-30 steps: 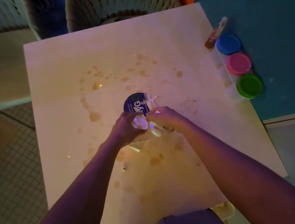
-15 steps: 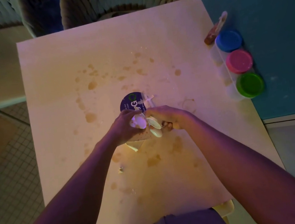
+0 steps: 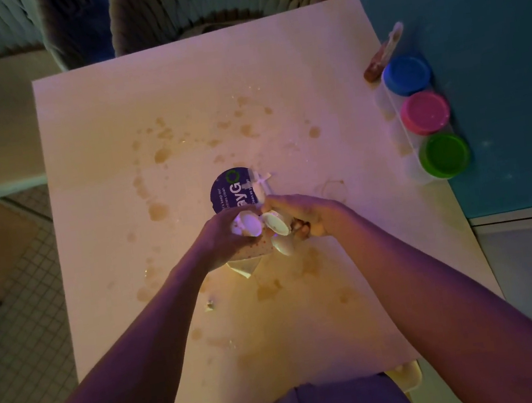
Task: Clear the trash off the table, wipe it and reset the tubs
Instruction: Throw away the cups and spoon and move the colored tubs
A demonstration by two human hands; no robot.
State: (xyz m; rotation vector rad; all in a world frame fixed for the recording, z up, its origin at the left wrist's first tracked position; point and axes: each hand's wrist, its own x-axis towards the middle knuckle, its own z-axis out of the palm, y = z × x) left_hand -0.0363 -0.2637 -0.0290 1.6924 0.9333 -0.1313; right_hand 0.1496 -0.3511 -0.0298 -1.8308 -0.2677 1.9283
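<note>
Stained table (image 3: 274, 73): left hand (image 3: 225, 237) and right hand (image 3: 310, 213) closed around small, possibly plastic, cups (image 3: 263, 227).

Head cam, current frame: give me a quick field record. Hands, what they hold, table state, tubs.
left hand: closed on small pale cups and crumpled paper trash
right hand: closed on a small pale cup; a brown scrap shows under the fingers
round blue label: flat on the table, just beyond the hands
table: white, with brown spill stains in the middle and near part, not yet wiped
tubs: three in a row at the right edge, lids blue, pink, green
sachet: beyond the blue tub
crumb: near the left forearm
</note>
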